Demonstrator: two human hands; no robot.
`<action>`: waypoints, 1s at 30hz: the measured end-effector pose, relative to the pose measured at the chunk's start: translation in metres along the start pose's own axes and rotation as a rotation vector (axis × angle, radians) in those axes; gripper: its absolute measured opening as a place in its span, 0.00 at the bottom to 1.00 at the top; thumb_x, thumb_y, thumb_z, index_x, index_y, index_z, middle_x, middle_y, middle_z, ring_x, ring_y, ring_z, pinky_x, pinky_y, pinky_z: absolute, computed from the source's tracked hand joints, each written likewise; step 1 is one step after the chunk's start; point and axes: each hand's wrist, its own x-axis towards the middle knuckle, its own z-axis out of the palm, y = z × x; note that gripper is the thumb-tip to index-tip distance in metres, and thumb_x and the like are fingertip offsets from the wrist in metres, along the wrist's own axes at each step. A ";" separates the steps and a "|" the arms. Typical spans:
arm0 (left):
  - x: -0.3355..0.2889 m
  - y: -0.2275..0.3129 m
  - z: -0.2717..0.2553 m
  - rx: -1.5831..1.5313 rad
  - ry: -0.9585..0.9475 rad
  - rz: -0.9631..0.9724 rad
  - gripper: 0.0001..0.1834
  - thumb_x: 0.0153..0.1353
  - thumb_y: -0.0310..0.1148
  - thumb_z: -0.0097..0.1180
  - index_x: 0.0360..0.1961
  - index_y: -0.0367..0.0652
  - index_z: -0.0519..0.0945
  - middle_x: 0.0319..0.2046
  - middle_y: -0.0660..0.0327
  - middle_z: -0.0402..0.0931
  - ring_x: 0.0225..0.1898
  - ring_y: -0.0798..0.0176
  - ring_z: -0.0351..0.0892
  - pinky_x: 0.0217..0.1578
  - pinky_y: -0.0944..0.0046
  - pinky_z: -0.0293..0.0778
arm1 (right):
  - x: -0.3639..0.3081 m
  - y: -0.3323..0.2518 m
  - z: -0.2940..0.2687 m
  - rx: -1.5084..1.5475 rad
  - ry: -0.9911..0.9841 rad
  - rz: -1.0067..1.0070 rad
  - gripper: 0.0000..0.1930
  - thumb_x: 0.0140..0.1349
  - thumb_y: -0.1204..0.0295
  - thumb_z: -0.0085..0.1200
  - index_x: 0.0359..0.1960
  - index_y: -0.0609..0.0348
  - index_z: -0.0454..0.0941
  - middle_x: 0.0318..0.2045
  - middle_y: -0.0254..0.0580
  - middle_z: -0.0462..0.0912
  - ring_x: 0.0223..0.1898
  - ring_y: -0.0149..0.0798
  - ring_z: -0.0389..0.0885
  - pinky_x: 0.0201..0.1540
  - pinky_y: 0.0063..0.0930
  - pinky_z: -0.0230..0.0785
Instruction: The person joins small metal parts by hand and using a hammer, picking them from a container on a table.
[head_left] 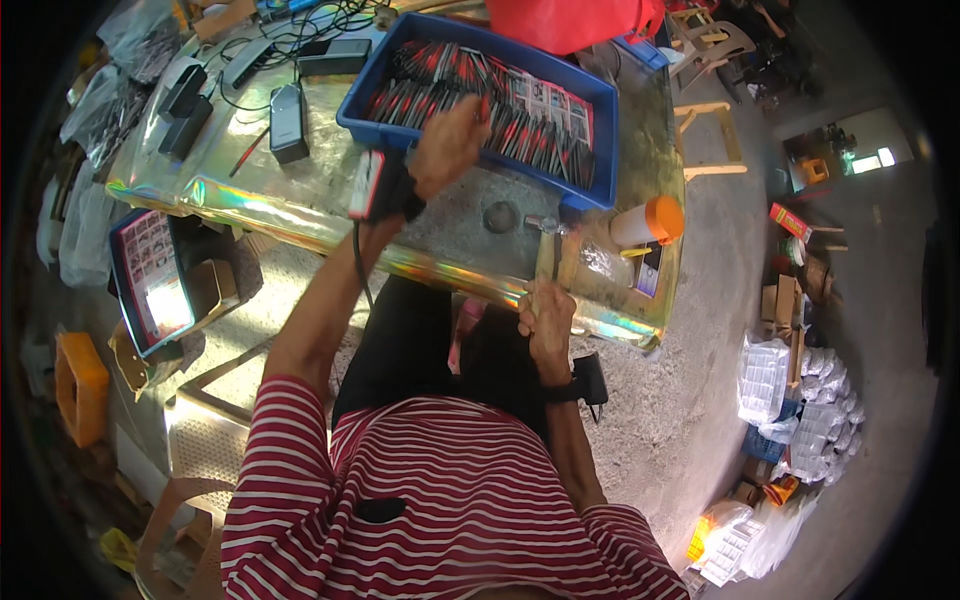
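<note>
Blue plastic bin (606,130) on the far part of a shiny table (320,185), packed with rows of flat dark-and-red pieces (525,138); left hand (452,148) over its near edge, fingers curled, red showing at the tips, whether pinching a piece cannot be told. Right hand (547,315) wrapped around the wooden handle of a hammer (545,262), metal head between a dark round block (501,217) and a white bottle (632,226) with orange lid.

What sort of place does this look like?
Probably a workshop: the right hand holds a hammer at a table, a blue bin holds many thin red and black pieces, and plastic-wrapped bundles are piled on the right.
</note>
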 end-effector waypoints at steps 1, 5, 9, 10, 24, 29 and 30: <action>0.010 -0.011 0.000 0.076 -0.016 0.014 0.06 0.50 0.27 0.46 0.31 0.37 0.68 0.15 0.53 0.68 0.17 0.62 0.69 0.20 0.63 0.64 | 0.000 -0.001 -0.001 -0.024 -0.010 0.009 0.15 0.60 0.61 0.40 0.25 0.62 0.66 0.12 0.35 0.65 0.10 0.22 0.59 0.09 0.13 0.51; 0.032 -0.043 -0.002 0.456 -0.035 -0.089 0.08 0.48 0.31 0.48 0.26 0.38 0.69 0.22 0.49 0.72 0.27 0.44 0.71 0.26 0.53 0.66 | 0.001 0.003 -0.003 -0.074 -0.076 0.010 0.16 0.61 0.60 0.37 0.26 0.62 0.64 0.14 0.37 0.66 0.11 0.23 0.61 0.10 0.14 0.55; 0.040 -0.059 0.008 0.685 -0.142 -0.083 0.08 0.50 0.33 0.45 0.26 0.40 0.70 0.26 0.49 0.73 0.30 0.44 0.72 0.29 0.50 0.67 | 0.001 0.001 -0.006 -0.132 -0.106 0.018 0.20 0.59 0.57 0.39 0.26 0.65 0.66 0.14 0.42 0.68 0.11 0.28 0.65 0.11 0.19 0.60; 0.038 -0.064 0.011 0.714 -0.107 -0.052 0.08 0.51 0.34 0.44 0.26 0.40 0.70 0.26 0.49 0.73 0.30 0.44 0.72 0.29 0.50 0.67 | 0.001 -0.001 -0.005 -0.138 -0.136 0.025 0.20 0.59 0.56 0.38 0.26 0.65 0.66 0.14 0.42 0.68 0.11 0.28 0.65 0.11 0.19 0.61; 0.030 -0.076 0.014 0.604 -0.226 -0.107 0.10 0.49 0.33 0.44 0.26 0.38 0.72 0.26 0.44 0.72 0.30 0.42 0.72 0.32 0.48 0.66 | 0.015 0.003 -0.049 -0.485 -0.037 -0.208 0.20 0.60 0.58 0.38 0.21 0.65 0.69 0.15 0.37 0.69 0.13 0.27 0.67 0.16 0.17 0.60; 0.023 -0.082 0.006 0.463 -0.080 0.021 0.07 0.51 0.31 0.44 0.27 0.39 0.72 0.24 0.48 0.73 0.29 0.44 0.73 0.30 0.53 0.68 | 0.040 0.005 -0.085 -0.355 0.094 -0.208 0.08 0.56 0.74 0.41 0.22 0.66 0.69 0.12 0.38 0.68 0.10 0.26 0.64 0.11 0.16 0.56; 0.020 -0.079 0.003 0.343 0.038 0.124 0.06 0.51 0.30 0.44 0.27 0.40 0.72 0.24 0.48 0.74 0.29 0.44 0.73 0.29 0.52 0.69 | 0.049 0.009 -0.090 -0.431 0.162 -0.292 0.07 0.54 0.76 0.41 0.22 0.66 0.69 0.12 0.38 0.68 0.10 0.26 0.64 0.12 0.17 0.57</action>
